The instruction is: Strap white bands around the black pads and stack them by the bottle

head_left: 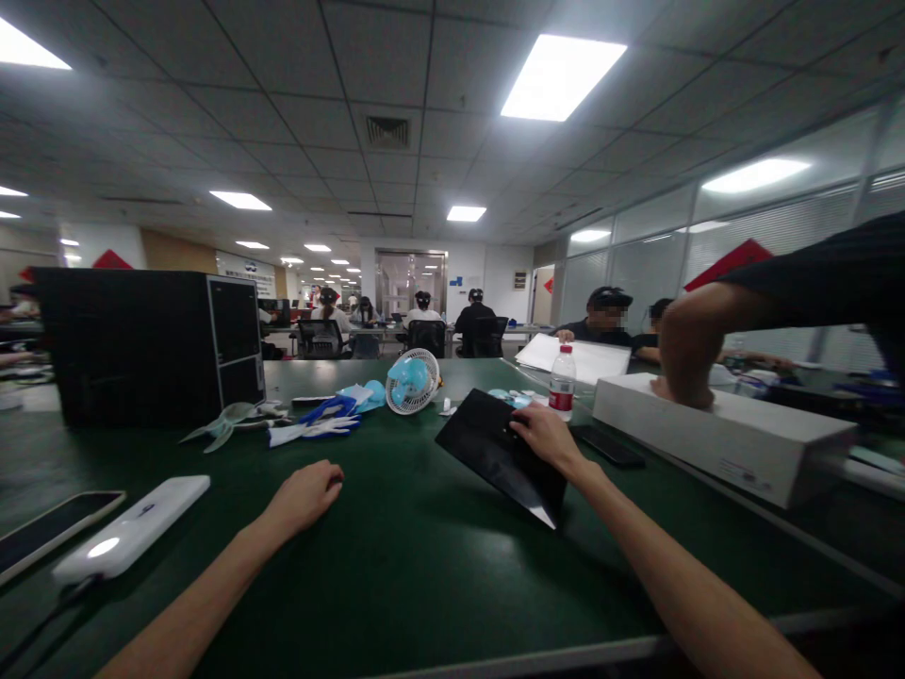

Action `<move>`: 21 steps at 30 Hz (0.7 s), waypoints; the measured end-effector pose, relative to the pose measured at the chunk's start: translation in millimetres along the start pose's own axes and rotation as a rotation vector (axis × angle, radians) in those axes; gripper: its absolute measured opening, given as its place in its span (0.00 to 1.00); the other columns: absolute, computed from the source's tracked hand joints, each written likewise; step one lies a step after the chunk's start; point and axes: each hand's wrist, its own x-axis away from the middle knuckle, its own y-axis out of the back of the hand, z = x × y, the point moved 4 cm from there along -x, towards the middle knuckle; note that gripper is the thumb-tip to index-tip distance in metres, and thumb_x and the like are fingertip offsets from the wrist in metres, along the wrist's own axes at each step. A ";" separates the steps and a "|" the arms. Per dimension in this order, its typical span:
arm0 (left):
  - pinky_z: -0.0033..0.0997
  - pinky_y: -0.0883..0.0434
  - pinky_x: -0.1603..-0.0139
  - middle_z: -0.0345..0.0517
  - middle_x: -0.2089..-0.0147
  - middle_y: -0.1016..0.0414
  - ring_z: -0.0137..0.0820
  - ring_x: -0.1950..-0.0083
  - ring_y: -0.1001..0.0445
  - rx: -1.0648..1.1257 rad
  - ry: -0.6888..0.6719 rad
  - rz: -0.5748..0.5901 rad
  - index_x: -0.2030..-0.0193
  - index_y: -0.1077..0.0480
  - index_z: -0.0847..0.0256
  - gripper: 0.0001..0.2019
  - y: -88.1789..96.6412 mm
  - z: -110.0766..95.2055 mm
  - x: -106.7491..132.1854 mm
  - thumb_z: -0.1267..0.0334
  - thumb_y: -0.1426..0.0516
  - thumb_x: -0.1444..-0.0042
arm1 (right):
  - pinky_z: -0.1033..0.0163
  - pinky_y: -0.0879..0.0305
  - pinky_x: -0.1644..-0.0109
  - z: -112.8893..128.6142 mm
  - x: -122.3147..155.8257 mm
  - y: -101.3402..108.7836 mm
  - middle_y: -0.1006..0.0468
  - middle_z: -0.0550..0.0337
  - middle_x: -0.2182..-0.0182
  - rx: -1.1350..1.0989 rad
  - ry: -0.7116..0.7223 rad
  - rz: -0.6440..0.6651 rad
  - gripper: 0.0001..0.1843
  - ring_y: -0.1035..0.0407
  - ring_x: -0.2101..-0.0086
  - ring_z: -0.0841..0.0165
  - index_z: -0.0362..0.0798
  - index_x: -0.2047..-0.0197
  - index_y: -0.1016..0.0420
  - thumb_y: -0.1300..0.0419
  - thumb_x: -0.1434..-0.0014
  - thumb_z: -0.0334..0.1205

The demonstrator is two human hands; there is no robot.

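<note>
My right hand [546, 436] grips a thin, glossy black sheet [495, 453], perhaps a folder, by its right side. The sheet is tilted above the green table [396, 556], with a bright reflection at its lower corner. My left hand [303, 495] is at the table to the left of the sheet, fingers loosely curled in, and nothing shows in it. Beyond the sheet stands a bottle [562, 385] with a red cap and label. A dark slim object [609, 446] lies just right of my right hand.
On the left are a black computer case [134, 349], a phone [53, 528] and a white power bank [134, 528] with a cable. Gloves [318, 422] and a small fan [414, 382] lie farther back. Another person's hand [682, 391] rests on a long white box [721, 438].
</note>
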 end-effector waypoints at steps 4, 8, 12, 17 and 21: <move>0.35 0.31 0.53 0.47 0.52 0.28 0.36 0.53 0.28 0.014 -0.009 -0.001 0.54 0.28 0.58 0.17 3.3 -7.3 3.5 0.54 0.51 0.43 | 0.65 0.39 0.54 52.8 8.8 -23.8 0.24 0.53 0.60 -0.085 0.196 0.140 0.14 0.31 0.59 0.65 0.46 0.56 0.22 0.44 0.41 0.42; 0.35 0.32 0.51 0.48 0.49 0.29 0.37 0.50 0.30 0.050 -0.055 -0.008 0.52 0.29 0.58 0.19 5.4 -14.6 6.5 0.50 0.51 0.43 | 0.64 0.38 0.57 95.0 19.1 -48.1 0.24 0.53 0.61 -0.141 0.334 0.275 0.14 0.31 0.61 0.64 0.47 0.56 0.22 0.43 0.42 0.42; 0.37 0.37 0.43 0.49 0.42 0.33 0.40 0.41 0.36 0.107 -0.108 -0.014 0.45 0.33 0.59 0.26 3.9 -19.8 7.4 0.45 0.50 0.44 | 0.64 0.38 0.56 129.9 26.0 -66.0 0.24 0.54 0.60 -0.197 0.430 0.345 0.14 0.30 0.61 0.65 0.47 0.56 0.22 0.42 0.43 0.41; 0.39 0.46 0.35 0.52 0.34 0.42 0.42 0.35 0.44 0.158 -0.159 0.025 0.39 0.39 0.61 0.36 -8.6 -19.9 2.7 0.41 0.46 0.49 | 0.64 0.37 0.55 164.8 28.3 -82.4 0.24 0.53 0.60 -0.225 0.532 0.367 0.13 0.30 0.60 0.64 0.46 0.55 0.23 0.42 0.42 0.40; 0.39 0.46 0.35 0.52 0.34 0.41 0.43 0.35 0.43 0.172 -0.117 0.082 0.38 0.40 0.60 0.38 -15.9 -15.7 -1.7 0.39 0.45 0.52 | 0.63 0.38 0.54 176.0 25.0 -92.4 0.24 0.53 0.60 -0.225 0.543 0.320 0.13 0.30 0.59 0.64 0.46 0.55 0.23 0.42 0.42 0.40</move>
